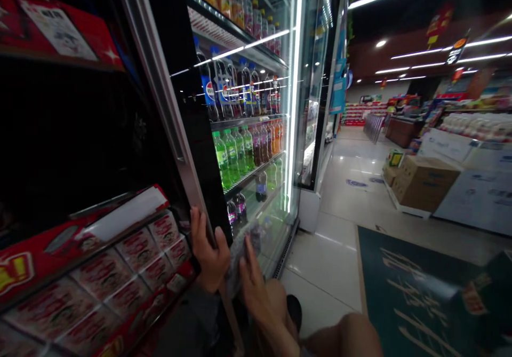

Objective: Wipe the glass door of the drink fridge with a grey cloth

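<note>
My left hand (210,253) is closed around the metal edge of the glass fridge door (180,149), fingers on one side and thumb on the other. Just right of it, my right hand (256,287) presses a greyish cloth (242,247) flat against the lower glass, fingers stretched over it. The cloth is blurred and partly covered by the hand. Behind the glass stand green soda bottles (232,154), cola bottles (240,87) and dark bottles (240,207) on wire shelves.
Left of the door is a red display (86,239) of packaged goods. My bent knee (348,335) is at the bottom. A green mat (416,287) lies on the tiled floor. Cardboard boxes (424,181) stand on a low white pallet to the right.
</note>
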`<action>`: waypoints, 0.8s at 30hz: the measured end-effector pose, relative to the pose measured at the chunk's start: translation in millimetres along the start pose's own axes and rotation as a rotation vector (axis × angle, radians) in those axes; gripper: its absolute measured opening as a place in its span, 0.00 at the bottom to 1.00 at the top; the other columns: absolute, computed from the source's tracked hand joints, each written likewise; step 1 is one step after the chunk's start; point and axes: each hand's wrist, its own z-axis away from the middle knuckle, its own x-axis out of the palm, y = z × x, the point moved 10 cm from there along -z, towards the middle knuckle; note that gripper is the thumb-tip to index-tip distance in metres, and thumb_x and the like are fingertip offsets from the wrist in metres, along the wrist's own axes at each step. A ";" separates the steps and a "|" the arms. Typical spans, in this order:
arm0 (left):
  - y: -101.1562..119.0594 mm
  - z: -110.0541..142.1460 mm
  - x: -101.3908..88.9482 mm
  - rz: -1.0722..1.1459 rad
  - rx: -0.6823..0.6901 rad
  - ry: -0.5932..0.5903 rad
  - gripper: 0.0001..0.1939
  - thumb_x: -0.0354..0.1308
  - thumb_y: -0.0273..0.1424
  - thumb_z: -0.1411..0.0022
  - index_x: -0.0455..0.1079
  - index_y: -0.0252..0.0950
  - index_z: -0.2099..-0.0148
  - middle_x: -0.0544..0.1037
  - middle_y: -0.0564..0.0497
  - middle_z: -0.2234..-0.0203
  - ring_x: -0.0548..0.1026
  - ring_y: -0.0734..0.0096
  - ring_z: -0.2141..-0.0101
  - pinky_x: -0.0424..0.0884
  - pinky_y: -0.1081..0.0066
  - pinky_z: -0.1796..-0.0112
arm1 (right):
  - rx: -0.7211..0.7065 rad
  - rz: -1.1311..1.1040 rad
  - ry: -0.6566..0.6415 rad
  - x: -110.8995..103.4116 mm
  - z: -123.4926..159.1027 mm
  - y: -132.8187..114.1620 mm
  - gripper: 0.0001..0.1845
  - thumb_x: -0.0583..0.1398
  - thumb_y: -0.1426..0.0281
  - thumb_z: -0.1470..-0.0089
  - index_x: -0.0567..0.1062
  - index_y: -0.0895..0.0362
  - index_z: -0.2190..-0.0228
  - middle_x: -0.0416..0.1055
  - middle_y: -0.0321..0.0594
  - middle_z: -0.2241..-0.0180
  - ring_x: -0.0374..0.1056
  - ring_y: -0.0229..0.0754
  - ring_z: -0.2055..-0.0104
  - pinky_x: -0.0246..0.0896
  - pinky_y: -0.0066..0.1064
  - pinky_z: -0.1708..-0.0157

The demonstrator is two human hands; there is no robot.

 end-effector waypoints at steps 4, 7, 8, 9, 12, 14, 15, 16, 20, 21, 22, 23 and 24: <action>0.0 1.7 0.6 0.003 0.017 0.002 0.28 0.50 0.27 0.27 0.54 0.35 0.28 0.61 0.32 0.31 0.58 0.59 0.30 0.62 0.52 0.33 | -0.153 -0.056 -0.117 3.7 -32.6 -58.5 0.31 0.46 0.68 0.30 0.54 0.46 0.29 0.46 0.37 0.25 0.37 0.41 0.23 0.39 0.51 0.25; 2.3 1.1 1.7 -0.011 0.027 -0.008 0.29 0.49 0.26 0.26 0.51 0.35 0.26 0.60 0.32 0.31 0.56 0.60 0.29 0.60 0.54 0.33 | -0.190 -0.011 -0.109 -8.2 -54.2 -62.1 0.32 0.48 0.68 0.31 0.56 0.51 0.29 0.48 0.43 0.25 0.38 0.43 0.23 0.38 0.52 0.25; 3.4 0.6 1.7 -0.014 0.031 -0.009 0.30 0.49 0.25 0.26 0.51 0.35 0.26 0.59 0.33 0.30 0.55 0.60 0.29 0.60 0.54 0.33 | -0.177 0.001 -0.093 -13.4 -60.7 -57.4 0.33 0.49 0.66 0.31 0.54 0.52 0.28 0.47 0.45 0.25 0.38 0.44 0.23 0.38 0.52 0.25; 4.7 0.0 1.6 -0.013 0.036 -0.009 0.30 0.50 0.25 0.27 0.51 0.35 0.26 0.59 0.33 0.30 0.55 0.60 0.29 0.59 0.53 0.32 | -0.161 0.008 -0.076 -18.6 -66.8 -52.1 0.34 0.49 0.65 0.31 0.52 0.54 0.28 0.46 0.47 0.25 0.38 0.45 0.22 0.38 0.53 0.25; 8.9 -1.4 0.9 -0.001 0.060 -0.007 0.33 0.51 0.22 0.28 0.50 0.36 0.25 0.57 0.34 0.29 0.54 0.60 0.29 0.57 0.54 0.31 | -0.107 -0.002 -0.044 -30.9 -82.8 -37.8 0.36 0.48 0.59 0.30 0.47 0.56 0.27 0.43 0.49 0.24 0.37 0.45 0.22 0.36 0.51 0.25; 10.0 -1.9 0.9 -0.007 0.065 -0.009 0.35 0.52 0.21 0.30 0.49 0.36 0.25 0.56 0.35 0.28 0.54 0.60 0.29 0.56 0.55 0.31 | -0.090 -0.013 -0.041 -35.9 -92.2 -31.9 0.37 0.47 0.56 0.30 0.46 0.56 0.27 0.42 0.48 0.24 0.36 0.43 0.22 0.34 0.49 0.25; 10.2 -2.1 0.9 -0.019 0.065 -0.011 0.36 0.52 0.20 0.30 0.49 0.37 0.24 0.56 0.36 0.28 0.54 0.60 0.29 0.56 0.54 0.31 | -0.090 -0.015 -0.042 -38.0 -96.9 -29.6 0.37 0.47 0.55 0.30 0.46 0.56 0.27 0.41 0.47 0.24 0.34 0.43 0.22 0.33 0.48 0.25; 10.2 -2.2 1.0 -0.032 0.063 -0.014 0.36 0.53 0.20 0.30 0.48 0.37 0.24 0.56 0.35 0.28 0.54 0.60 0.29 0.56 0.54 0.31 | -0.094 -0.015 -0.042 -40.1 -101.7 -27.3 0.37 0.46 0.55 0.30 0.46 0.56 0.27 0.41 0.47 0.24 0.33 0.42 0.22 0.32 0.47 0.25; 8.9 -2.2 1.8 -0.050 0.057 -0.041 0.40 0.54 0.19 0.32 0.47 0.39 0.23 0.53 0.38 0.27 0.53 0.61 0.28 0.54 0.53 0.30 | -0.109 -0.027 -0.002 -52.8 -123.5 -10.7 0.36 0.47 0.57 0.29 0.47 0.55 0.27 0.40 0.45 0.24 0.33 0.42 0.22 0.30 0.49 0.24; 7.3 -1.4 2.0 -0.046 0.051 -0.049 0.41 0.54 0.18 0.33 0.46 0.40 0.23 0.52 0.40 0.27 0.52 0.62 0.28 0.52 0.55 0.30 | -0.109 -0.034 0.018 -57.3 -129.7 -4.0 0.35 0.47 0.58 0.29 0.47 0.53 0.27 0.41 0.44 0.24 0.33 0.42 0.22 0.30 0.50 0.24; 5.0 0.1 2.2 -0.045 0.043 -0.057 0.42 0.54 0.18 0.33 0.46 0.41 0.23 0.51 0.42 0.26 0.51 0.63 0.28 0.51 0.56 0.29 | -0.108 -0.045 0.039 -62.2 -136.1 4.0 0.35 0.47 0.58 0.30 0.48 0.52 0.27 0.41 0.42 0.24 0.34 0.42 0.22 0.30 0.50 0.24; 2.6 2.4 2.4 -0.049 0.040 -0.065 0.43 0.55 0.17 0.34 0.45 0.42 0.23 0.51 0.43 0.26 0.50 0.63 0.28 0.50 0.58 0.29 | -0.103 -0.060 0.064 -67.7 -142.7 13.5 0.35 0.47 0.57 0.30 0.48 0.51 0.27 0.42 0.40 0.24 0.35 0.43 0.22 0.30 0.51 0.24; 0.5 5.7 2.3 -0.056 0.044 -0.067 0.44 0.56 0.17 0.35 0.46 0.42 0.23 0.51 0.43 0.26 0.50 0.61 0.28 0.51 0.57 0.29 | -0.096 -0.080 0.092 -74.0 -149.3 24.6 0.35 0.48 0.56 0.30 0.49 0.50 0.27 0.43 0.39 0.24 0.36 0.43 0.22 0.31 0.52 0.24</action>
